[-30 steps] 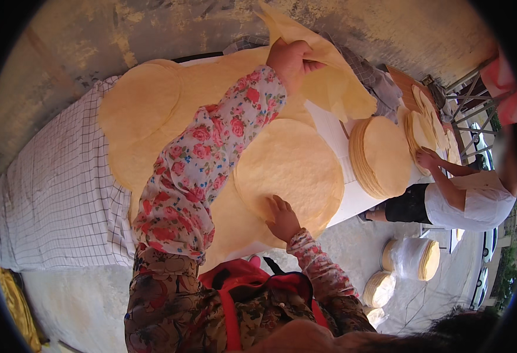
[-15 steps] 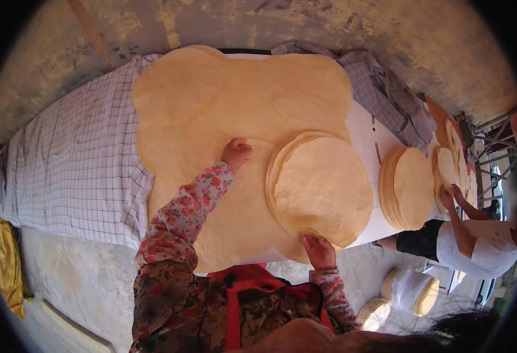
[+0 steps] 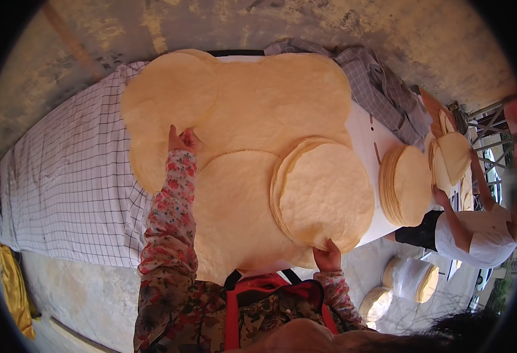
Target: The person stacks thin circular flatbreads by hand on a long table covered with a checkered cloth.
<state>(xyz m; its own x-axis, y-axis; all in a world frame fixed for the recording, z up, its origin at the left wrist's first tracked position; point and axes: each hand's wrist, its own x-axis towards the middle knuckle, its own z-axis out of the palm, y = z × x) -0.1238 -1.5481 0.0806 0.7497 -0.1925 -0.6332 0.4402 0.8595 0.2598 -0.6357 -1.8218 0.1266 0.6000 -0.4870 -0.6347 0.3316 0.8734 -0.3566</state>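
Thin round tan flatbreads (image 3: 276, 94) lie overlapping across the table in front of me. My left hand (image 3: 183, 140) rests over them near the left side, thumb and fingers apart, by the edge of an upper-left flatbread. A thick stack of flatbreads (image 3: 323, 194) sits to the right, on top of the spread-out ones. At the stack's near edge, my right hand (image 3: 328, 257) pinches the rim of the top flatbread between thumb and fingers. Another single flatbread (image 3: 241, 206) lies left of the stack, partly under it.
A white checked cloth (image 3: 70, 165) covers the table's left end. A grey checked cloth (image 3: 382, 88) lies bunched at the back right. Beyond stands another flatbread stack (image 3: 408, 185); a co-worker in a white shirt (image 3: 476, 235) handles flatbreads there. Wrapped stacks (image 3: 411, 279) stand lower right.
My left hand has moved left and away from me, its fingers now spread. A flatbread's rounded edge now shows left of the stack. The co-worker has lifted a flatbread.
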